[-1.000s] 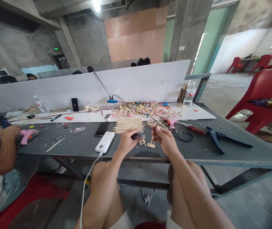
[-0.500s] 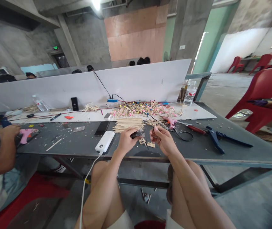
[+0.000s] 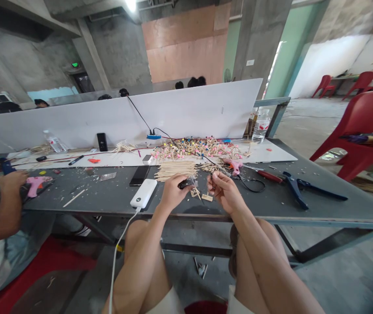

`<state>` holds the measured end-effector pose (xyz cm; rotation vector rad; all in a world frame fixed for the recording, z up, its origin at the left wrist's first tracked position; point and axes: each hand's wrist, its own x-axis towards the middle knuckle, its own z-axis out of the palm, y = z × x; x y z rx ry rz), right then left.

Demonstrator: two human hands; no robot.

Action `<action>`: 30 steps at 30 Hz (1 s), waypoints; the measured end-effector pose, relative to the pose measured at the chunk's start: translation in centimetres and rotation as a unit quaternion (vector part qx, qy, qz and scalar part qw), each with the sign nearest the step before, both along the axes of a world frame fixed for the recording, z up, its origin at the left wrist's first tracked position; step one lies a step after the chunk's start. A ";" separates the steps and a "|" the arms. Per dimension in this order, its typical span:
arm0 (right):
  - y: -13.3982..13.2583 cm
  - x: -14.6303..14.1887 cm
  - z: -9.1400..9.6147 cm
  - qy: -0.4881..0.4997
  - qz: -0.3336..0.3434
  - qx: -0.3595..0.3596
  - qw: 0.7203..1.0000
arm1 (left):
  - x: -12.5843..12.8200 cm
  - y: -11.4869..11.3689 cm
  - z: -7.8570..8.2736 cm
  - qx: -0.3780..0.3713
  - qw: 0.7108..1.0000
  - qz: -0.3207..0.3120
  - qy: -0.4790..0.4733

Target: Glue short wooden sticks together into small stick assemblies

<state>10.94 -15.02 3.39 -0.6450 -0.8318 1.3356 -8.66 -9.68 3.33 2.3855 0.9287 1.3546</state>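
My left hand (image 3: pixel 172 192) is closed around a small black object (image 3: pixel 183 184) with clear plastic at its right end; its exact kind is hard to make out. To its right, my right hand (image 3: pixel 224 189) has thumb and fingers pinched together, with something small and dark at the tips. Below and between the hands lie a little frame of wooden sticks (image 3: pixel 195 192) and a small wooden block piece (image 3: pixel 207 197). Just beyond my left hand is a row of wooden sticks (image 3: pixel 176 170). A pink glue gun (image 3: pixel 234 166) lies past my right hand.
A white power bank (image 3: pixel 144 193) with a cable and a black phone (image 3: pixel 139 175) lie at left. Behind is a heap of stick pieces with coloured ends (image 3: pixel 199 149). Blue-handled cutters (image 3: pixel 294 189) lie at right. A co-worker's hands (image 3: pixel 11 179) are at far left.
My right hand has shifted very slightly to the right and its fingers have curled a little more. My left hand stays almost where it was.
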 end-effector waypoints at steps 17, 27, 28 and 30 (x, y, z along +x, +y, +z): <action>0.0 -0.1 -0.4 -0.008 -0.023 0.015 1.000 | 0.0 0.0 0.0 0.027 1.000 0.003 -0.004; -0.1 -0.5 -0.1 -0.039 -0.013 0.053 0.998 | 0.0 0.0 -0.1 0.039 0.999 0.008 -0.003; -0.1 -0.6 -0.1 -0.041 -0.008 0.053 0.998 | 0.0 0.0 -0.1 0.039 0.999 0.010 -0.003; -0.2 -0.7 0.0 -0.038 -0.005 0.042 0.998 | 0.0 0.0 -0.1 0.038 0.999 0.010 -0.005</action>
